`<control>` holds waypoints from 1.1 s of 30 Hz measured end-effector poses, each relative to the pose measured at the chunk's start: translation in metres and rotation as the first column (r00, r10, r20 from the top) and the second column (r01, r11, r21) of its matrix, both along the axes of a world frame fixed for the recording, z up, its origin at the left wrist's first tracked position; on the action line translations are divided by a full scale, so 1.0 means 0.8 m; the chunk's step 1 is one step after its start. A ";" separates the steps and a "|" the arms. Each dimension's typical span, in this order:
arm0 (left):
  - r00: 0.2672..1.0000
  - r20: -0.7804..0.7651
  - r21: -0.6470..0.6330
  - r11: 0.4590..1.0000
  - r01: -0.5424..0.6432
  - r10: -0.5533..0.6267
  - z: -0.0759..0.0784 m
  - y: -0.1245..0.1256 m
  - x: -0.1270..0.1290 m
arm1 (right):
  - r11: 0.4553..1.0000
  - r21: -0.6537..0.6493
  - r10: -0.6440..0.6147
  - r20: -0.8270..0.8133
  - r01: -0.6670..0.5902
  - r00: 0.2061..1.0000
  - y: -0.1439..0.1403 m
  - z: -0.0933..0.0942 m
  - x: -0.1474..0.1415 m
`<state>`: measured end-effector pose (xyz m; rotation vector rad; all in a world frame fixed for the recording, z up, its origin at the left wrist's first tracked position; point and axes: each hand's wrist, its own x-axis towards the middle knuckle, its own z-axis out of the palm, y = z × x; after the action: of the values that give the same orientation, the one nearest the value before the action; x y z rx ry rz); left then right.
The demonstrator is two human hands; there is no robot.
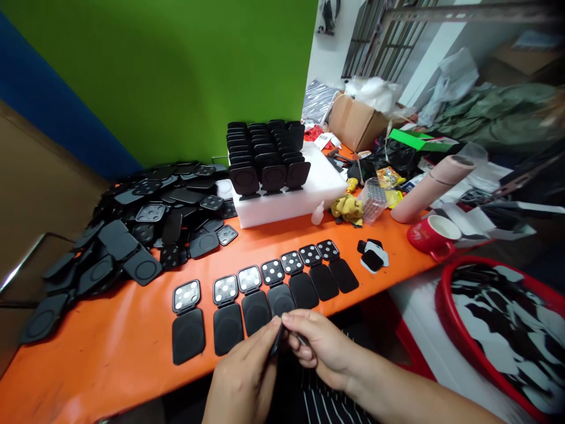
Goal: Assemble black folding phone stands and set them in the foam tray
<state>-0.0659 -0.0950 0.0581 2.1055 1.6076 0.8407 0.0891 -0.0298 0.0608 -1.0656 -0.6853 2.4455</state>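
Note:
Both hands meet at the table's front edge around a dark, flat piece, probably a black hinged panel, seen nearly edge-on and mostly covered by fingers. My left hand is closed on its left side. With thumb and fingers pinched together, my right hand grips its right side. Just beyond lies a row of unfolded black hinged panels, their smaller upper halves marked with pale round dots. One unfolded panel lies apart at the row's left end.
A heap of black panels covers the orange table's back left. Folded-up panels stand in rows on a white foam block. Right are small pads, a red mug, a pink bottle and a red basin.

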 end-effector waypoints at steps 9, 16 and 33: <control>0.896 0.281 -0.191 0.935 -0.298 0.343 0.005 0.019 0.011 | 0.982 -0.184 0.016 -0.120 -0.038 0.993 0.002 -0.001 0.006; 0.952 0.254 -0.093 0.984 -0.152 0.171 -0.002 0.019 0.016 | 0.979 -0.175 0.071 -0.175 -0.102 0.982 0.013 -0.004 0.023; 0.874 0.482 -0.019 0.997 0.081 -0.062 -0.007 0.010 0.024 | 0.828 -0.537 -0.007 -0.299 -0.162 0.954 0.011 -0.011 0.037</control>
<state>-0.0465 -0.0871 0.0525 1.7301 1.2596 1.1846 0.1183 -0.0208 0.0517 -0.8357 0.1037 2.8780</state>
